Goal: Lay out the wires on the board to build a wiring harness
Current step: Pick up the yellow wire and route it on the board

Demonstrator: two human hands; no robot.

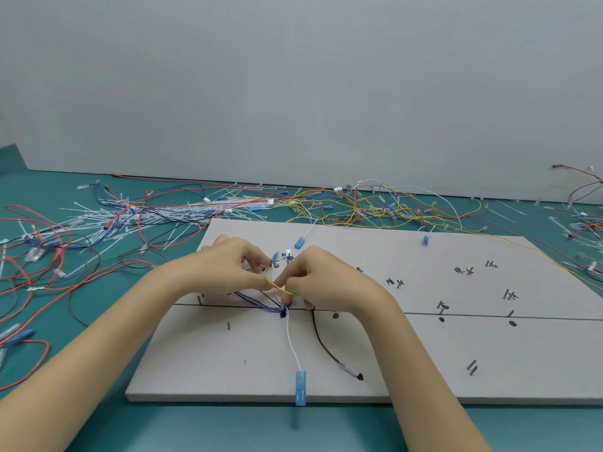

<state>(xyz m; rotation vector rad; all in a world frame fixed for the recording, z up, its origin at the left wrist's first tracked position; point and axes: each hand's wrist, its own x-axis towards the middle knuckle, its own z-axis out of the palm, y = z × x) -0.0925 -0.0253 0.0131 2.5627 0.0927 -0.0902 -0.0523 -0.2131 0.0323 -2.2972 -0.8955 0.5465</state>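
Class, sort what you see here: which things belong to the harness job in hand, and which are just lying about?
In the job:
- board
- yellow wire, pinched by left hand and right hand
- white wire with blue connector
- black wire
- blue wires

Lying about:
- red wires
- cable ties
- tangle of yellow wires

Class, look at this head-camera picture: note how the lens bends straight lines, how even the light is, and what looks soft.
Head view: the wide lens bows the wall's foot and the board edges; light is even and soft, with only a faint shadow under the blue connector overhanging the near edge; no glare; both hands, left hand and right hand, look smooth and slightly soft, and the far wires blur together.
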